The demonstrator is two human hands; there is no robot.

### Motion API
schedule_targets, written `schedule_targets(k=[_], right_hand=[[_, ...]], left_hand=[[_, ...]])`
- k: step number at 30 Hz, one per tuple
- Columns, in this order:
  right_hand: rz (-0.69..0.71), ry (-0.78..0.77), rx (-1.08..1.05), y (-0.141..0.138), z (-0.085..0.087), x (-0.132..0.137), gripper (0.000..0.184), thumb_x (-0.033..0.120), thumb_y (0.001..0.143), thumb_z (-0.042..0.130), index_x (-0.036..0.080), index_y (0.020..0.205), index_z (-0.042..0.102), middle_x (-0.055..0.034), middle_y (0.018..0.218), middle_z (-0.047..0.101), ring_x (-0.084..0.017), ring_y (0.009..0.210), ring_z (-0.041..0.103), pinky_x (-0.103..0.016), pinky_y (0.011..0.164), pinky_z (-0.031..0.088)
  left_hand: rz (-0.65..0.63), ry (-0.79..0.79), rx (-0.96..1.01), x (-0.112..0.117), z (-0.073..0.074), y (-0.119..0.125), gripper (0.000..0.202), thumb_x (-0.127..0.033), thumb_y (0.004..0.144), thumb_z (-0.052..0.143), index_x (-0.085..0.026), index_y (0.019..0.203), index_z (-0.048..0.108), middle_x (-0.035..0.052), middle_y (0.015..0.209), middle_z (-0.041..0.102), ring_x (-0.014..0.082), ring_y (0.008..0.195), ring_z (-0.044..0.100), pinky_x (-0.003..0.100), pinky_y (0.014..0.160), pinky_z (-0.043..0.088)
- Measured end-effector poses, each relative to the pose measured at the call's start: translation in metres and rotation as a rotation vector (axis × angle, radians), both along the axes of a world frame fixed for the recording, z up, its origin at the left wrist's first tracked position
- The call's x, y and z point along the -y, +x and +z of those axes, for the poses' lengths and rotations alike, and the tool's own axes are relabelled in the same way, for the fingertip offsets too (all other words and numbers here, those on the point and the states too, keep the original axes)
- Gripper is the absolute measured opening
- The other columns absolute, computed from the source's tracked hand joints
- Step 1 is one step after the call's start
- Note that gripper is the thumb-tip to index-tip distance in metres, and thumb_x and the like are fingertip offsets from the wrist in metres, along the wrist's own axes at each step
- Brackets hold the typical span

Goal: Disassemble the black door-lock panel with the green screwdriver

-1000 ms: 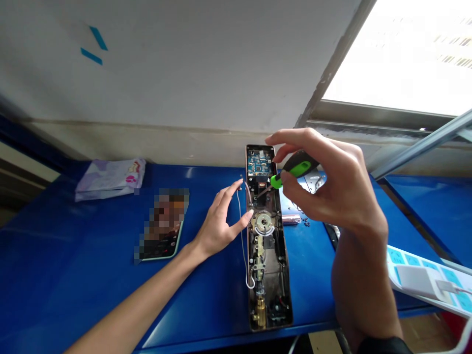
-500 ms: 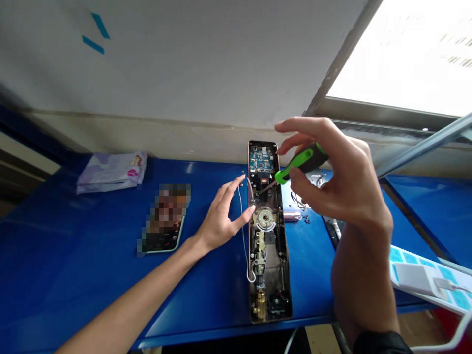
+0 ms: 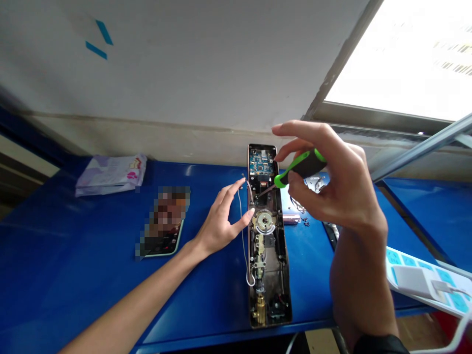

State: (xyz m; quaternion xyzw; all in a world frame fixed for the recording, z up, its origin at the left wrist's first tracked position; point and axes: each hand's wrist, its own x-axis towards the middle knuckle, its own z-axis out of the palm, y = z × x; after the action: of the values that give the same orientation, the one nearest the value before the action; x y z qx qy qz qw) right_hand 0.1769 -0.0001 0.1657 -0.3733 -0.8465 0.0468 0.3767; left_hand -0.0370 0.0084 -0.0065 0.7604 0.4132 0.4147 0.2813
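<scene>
Black cuff (image 3: 381,344) is circling the right wrist nearest the camera; right of it, a power strip (image 3: 411,260) is carrying a white adapter (image 3: 416,282). The case (image 3: 275,255) is lying lengthwise on the blue table (image 3: 206,295), interior facing up, its near end sitting close to the front edge; a brass cylinder (image 3: 261,309) is occupying that end. A phone (image 3: 177,241), partly pixelated, is lying well to the left. The left hand (image 3: 221,221) is reaching the case's left rim with thumb and fingers spread, gripping nothing visible; cannot tell whether its index fingertip is touching the wire (image 3: 243,236). Small screws (image 3: 305,222) are lying right of the case. The right hand (image 3: 335,182) is gripping a screwdriver (image 3: 304,164), which is slanting down-left into the case, its tip pointing between the disc (image 3: 264,222) and the board (image 3: 260,161); tip contact too small to tell. Farther back, a packet (image 3: 110,174) is lying near the wall (image 3: 202,64).
</scene>
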Motion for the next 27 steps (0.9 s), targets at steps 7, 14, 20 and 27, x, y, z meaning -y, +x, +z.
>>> schedule_targets(k=[7,14,20,27], right_hand=[[-0.013,0.09,-0.033,0.001,-0.005,-0.008,0.022,0.026,0.089,0.076,0.022,0.11,0.071,-0.0008,0.084,0.074,-0.013,0.062,0.064,-0.029,0.06,0.057],[-0.002,0.031,-0.049,0.003,-0.004,-0.008,0.05,0.008,0.085,0.062,0.02,0.133,0.062,-0.004,0.1,0.074,-0.015,0.075,0.068,-0.031,0.071,0.059],[-0.05,0.017,-0.038,0.01,-0.006,-0.015,0.035,0.02,0.09,0.069,0.02,0.125,0.066,-0.0013,0.093,0.073,-0.013,0.071,0.067,-0.027,0.061,0.055],[-0.03,0.046,-0.095,0.018,-0.003,-0.016,0.042,0.009,0.081,0.063,0.021,0.121,0.067,-0.0015,0.098,0.073,-0.014,0.078,0.067,-0.031,0.072,0.058]], left_hand=[[0.013,0.007,-0.017,0.001,-0.002,0.001,0.069,-0.041,0.099,0.063,-0.032,0.16,0.033,0.0103,0.155,0.05,0.03,0.142,0.051,0.053,0.119,0.045],[0.012,-0.006,0.005,-0.001,0.001,0.0,0.07,-0.04,0.097,0.065,-0.034,0.16,0.034,0.0105,0.154,0.05,0.0305,0.142,0.051,0.054,0.118,0.047],[0.078,0.067,-0.047,-0.003,0.011,-0.004,0.077,-0.041,0.092,0.072,-0.034,0.16,0.034,0.0103,0.15,0.051,0.0317,0.136,0.055,0.055,0.116,0.048],[0.092,0.248,-0.151,-0.006,0.031,0.004,0.079,-0.045,0.089,0.076,-0.036,0.157,0.038,0.0108,0.149,0.049,0.0347,0.137,0.051,0.056,0.115,0.047]])
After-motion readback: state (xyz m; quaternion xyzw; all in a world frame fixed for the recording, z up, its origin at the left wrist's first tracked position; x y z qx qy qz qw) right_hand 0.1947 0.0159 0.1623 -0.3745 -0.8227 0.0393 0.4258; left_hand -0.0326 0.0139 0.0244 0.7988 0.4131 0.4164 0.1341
